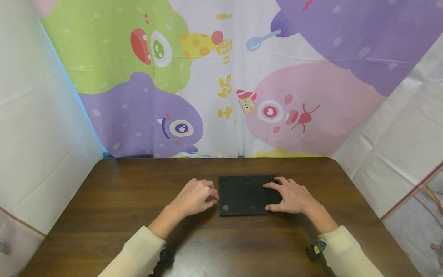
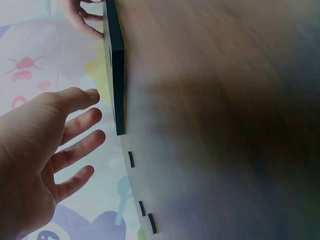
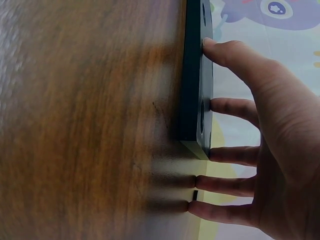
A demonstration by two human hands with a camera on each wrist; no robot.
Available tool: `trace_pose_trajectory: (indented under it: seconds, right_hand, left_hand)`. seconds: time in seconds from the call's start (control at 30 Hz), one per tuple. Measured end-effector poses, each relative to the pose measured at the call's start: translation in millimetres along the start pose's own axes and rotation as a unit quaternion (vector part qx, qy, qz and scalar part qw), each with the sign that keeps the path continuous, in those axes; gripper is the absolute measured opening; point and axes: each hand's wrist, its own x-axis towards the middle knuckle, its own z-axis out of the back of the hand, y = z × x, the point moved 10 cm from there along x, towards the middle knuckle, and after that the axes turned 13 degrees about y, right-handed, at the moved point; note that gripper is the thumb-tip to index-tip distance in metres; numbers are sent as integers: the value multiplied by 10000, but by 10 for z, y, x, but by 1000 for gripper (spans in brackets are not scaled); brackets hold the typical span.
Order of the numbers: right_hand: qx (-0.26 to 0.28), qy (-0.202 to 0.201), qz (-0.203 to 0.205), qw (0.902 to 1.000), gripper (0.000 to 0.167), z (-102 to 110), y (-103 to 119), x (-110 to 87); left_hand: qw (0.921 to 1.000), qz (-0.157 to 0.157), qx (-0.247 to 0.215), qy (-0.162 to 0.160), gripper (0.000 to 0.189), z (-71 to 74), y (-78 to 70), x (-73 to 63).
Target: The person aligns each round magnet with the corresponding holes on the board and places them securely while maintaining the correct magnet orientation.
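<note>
One flat, black, rectangular plate of indeterminable material (image 1: 238,196) lies on one brown wood-grain table (image 1: 207,246), between two bare hands; five round recesses (image 1: 226,207) are visible in its top, three along the far side and two along the near, the near-left one paler grey; the right hand (image 1: 292,196) has its fingers spread wide over the plate's right end, thumb touching the top; the left hand (image 1: 199,197), fingers loosely bent and holding nothing, is just beside the left edge; two cream fabric sleeves (image 1: 136,254) cover the forearms; one printed curtain (image 1: 221,134) hangs behind.
</note>
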Motion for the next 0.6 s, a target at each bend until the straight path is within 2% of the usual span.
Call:
trace_pose_trajectory:
  seconds: [0.6]
  right_hand:
    - [11, -27, 24, 10000, 84, 5, 15, -7]
  left_hand:
    - [9994, 272, 205, -56, 8, 31, 186, -188]
